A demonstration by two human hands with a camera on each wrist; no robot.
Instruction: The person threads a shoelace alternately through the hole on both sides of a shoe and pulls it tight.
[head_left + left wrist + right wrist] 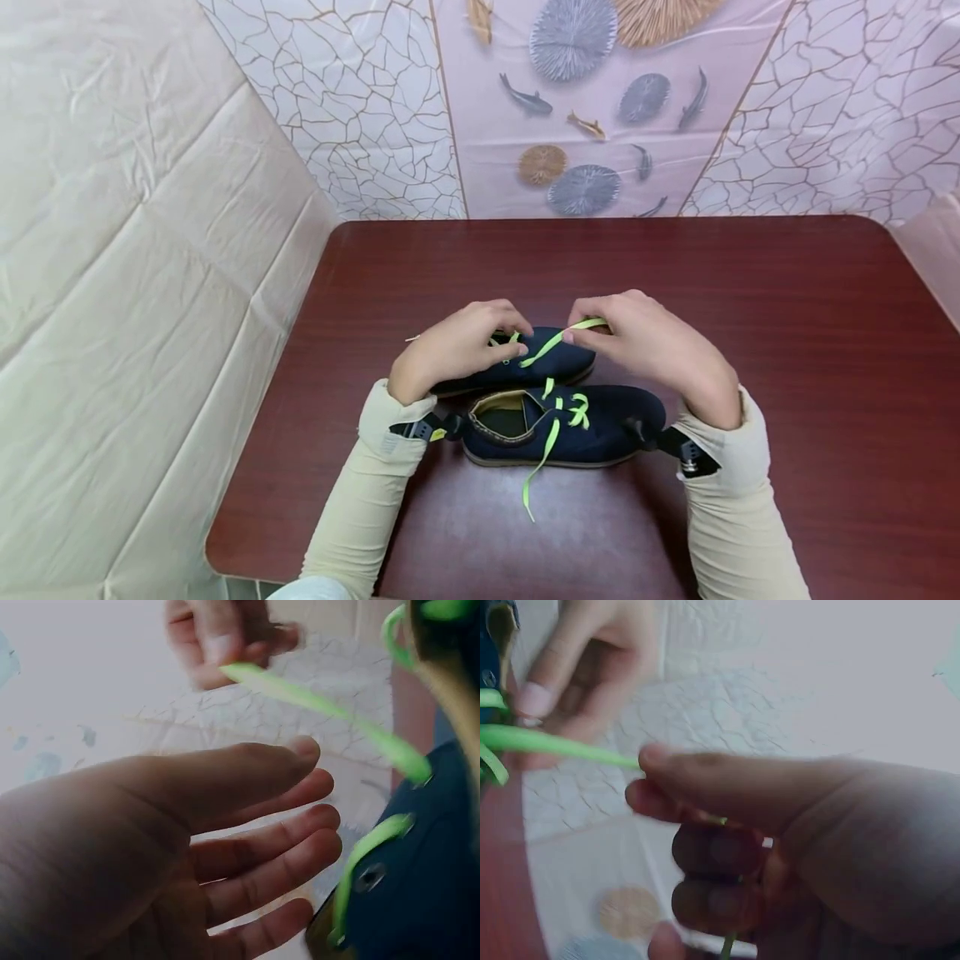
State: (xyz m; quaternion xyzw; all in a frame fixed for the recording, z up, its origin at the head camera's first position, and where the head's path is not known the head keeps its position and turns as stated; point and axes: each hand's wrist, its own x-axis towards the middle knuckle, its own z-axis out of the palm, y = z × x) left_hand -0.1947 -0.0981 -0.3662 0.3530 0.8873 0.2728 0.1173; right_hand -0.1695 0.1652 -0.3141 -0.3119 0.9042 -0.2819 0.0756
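Observation:
Two dark navy shoes with neon-green laces lie side by side, toes to the right. On the far shoe (566, 360), a green shoelace (553, 340) rises taut from an eyelet to my right hand (654, 343). That hand pinches the lace between thumb and index finger, and the lace's tail passes behind the other fingers in the right wrist view. My left hand (459, 348) is over the far shoe's opening and eyelets, partly hiding them. In the left wrist view, its loosely bent fingers (277, 889) hold nothing beside the shoe's eyelets.
Closest to me is the near shoe (607, 425), its opening to the left and one lace end (551, 437) trailing onto the reddish-brown table (825, 350). A patterned wall covering (375, 108) stands behind the table, and a pale quilted sheet (150, 292) hangs on the left.

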